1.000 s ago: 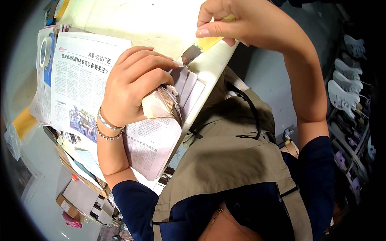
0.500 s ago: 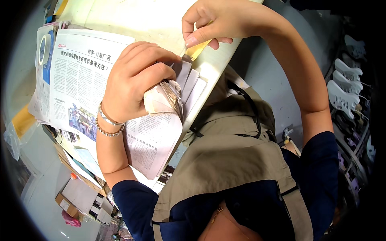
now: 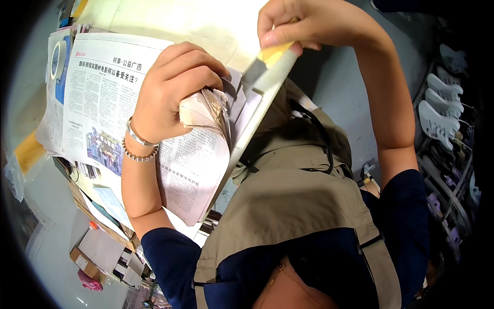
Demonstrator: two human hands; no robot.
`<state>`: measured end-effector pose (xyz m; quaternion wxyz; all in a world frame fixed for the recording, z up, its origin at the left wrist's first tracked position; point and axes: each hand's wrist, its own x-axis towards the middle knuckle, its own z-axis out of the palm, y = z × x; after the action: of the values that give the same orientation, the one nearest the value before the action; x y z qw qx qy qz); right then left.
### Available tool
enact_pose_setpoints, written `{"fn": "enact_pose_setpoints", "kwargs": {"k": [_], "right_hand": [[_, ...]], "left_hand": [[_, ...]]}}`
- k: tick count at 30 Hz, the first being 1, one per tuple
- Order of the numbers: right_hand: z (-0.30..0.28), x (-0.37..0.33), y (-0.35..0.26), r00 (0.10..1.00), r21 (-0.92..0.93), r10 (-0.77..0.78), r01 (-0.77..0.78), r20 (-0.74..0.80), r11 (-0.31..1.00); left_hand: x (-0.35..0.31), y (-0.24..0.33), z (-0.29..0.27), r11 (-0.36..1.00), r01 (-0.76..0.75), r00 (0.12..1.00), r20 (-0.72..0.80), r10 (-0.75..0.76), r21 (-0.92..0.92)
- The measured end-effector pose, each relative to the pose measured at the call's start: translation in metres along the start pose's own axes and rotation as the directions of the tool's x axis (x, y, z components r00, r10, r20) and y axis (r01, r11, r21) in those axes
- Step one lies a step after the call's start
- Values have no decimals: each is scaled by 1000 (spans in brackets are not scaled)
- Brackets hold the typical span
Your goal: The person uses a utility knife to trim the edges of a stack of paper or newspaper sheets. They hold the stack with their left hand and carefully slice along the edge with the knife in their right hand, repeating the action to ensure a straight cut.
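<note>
My left hand (image 3: 180,87) is curled over a folded wad of paper (image 3: 198,110) with worn, layered edges. The wad lies on a stack of newspaper (image 3: 98,92) at the table's near edge. Pinched between the fingers of my right hand (image 3: 293,31) is a flat grey strip with a yellow end (image 3: 275,53), blade-like in shape. Its grey part reaches down to the loose paper edges just right of my left hand. Whether it touches them I cannot tell.
The pale table (image 3: 216,23) runs along the top, its edge slanting down beside my apron. A roll of tape (image 3: 57,59) rests on the papers at the left. White guitar-shaped pieces (image 3: 436,123) stand in a rack at the right. A cardboard box (image 3: 85,262) sits at lower left.
My right hand has moved right, toward the table edge, taking the yellow-ended strip along. More of the strip's grey part shows. My left hand stays on the paper wad, shifted slightly.
</note>
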<state>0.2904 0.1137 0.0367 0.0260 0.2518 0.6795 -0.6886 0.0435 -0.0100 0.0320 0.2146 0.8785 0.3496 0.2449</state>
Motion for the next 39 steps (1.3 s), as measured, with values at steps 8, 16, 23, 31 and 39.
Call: {"fn": "enact_pose_setpoints", "kwargs": {"k": [8,16,23,31,39], "right_hand": [[23,13,22,965,-325,-213,156,-150,933],[38,19,24,974,-268,-214,186,-80,945],[60,13,13,981,-250,-166,136,-101,959],[132,10,6,998,-69,-60,59,-9,996],[220,9,13,984,-10,-139,141,113,990]], "left_hand": [[1,-2,1,999,-6,1000,4,6,-43],[-3,-10,6,998,8,1000,-10,-8,-70],[-13,-20,4,916,134,984,-57,-167,-378],[-14,-47,17,757,-50,956,-250,-152,-652],[-13,-58,8,691,-134,943,-307,-132,-710]]}}
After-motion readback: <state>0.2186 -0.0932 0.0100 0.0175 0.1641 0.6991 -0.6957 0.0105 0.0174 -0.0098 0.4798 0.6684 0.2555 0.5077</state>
